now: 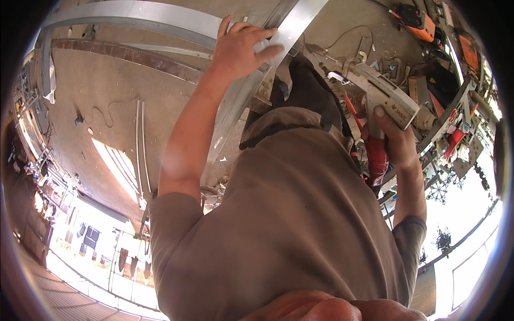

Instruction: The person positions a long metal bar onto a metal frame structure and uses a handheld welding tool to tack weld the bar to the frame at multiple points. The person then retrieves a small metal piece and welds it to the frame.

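Observation:
My left hand (242,49) has its fingers spread and lies on the corner of a silvery metal frame, where a long curved bar (144,15) meets a slanting flat bar (295,31). Nothing is held in it. On the right, my right hand (399,140) is closed round a long grey metal tool (393,95) with a red-wrapped grip (377,159). The tool's narrow end points up and left, toward the frame. Part of my right hand's fingers is hidden behind the tool.
A rusty curved bar (126,52) runs below the silvery frame. Thin rods (140,144) lie on the concrete floor at left. At upper right are an orange and black power tool (417,22) and a cluttered rack with red-handled tools (455,143). Bright openings show at both lower sides.

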Motion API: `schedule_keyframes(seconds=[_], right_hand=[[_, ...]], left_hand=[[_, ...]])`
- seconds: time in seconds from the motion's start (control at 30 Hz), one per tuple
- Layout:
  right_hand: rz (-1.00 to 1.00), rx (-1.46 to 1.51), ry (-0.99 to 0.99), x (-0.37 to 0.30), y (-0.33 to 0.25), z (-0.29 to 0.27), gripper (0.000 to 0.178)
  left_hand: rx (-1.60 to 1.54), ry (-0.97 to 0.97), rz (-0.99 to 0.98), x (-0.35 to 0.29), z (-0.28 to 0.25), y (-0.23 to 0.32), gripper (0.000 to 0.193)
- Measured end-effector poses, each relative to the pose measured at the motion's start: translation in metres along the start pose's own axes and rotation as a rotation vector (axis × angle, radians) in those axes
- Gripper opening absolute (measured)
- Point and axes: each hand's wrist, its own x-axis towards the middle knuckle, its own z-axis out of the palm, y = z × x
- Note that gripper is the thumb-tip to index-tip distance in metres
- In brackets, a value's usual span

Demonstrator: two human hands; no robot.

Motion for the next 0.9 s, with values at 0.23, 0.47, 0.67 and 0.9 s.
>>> schedule_keyframes(seconds=[0.23,0.47,0.67,0.9], right_hand=[[0.041,0.048,0.163,-0.010,0.005,-0.024,0.035],[0.001,0.045,0.253,-0.020,0.006,-0.027,0.038],[-0.003,0.093,0.348,-0.022,0.011,-0.029,0.043],[-0.014,0.081,0.148,-0.024,0.022,-0.035,0.040]], left_hand=[[-0.447,0.069,-0.045,0.127,0.018,0.026,0.088],[-0.227,0.452,0.141,0.160,0.077,0.032,0.088],[-0.403,0.408,0.233,0.157,0.069,0.028,0.079],[-0.338,0.395,0.240,0.155,0.057,0.029,0.080]])
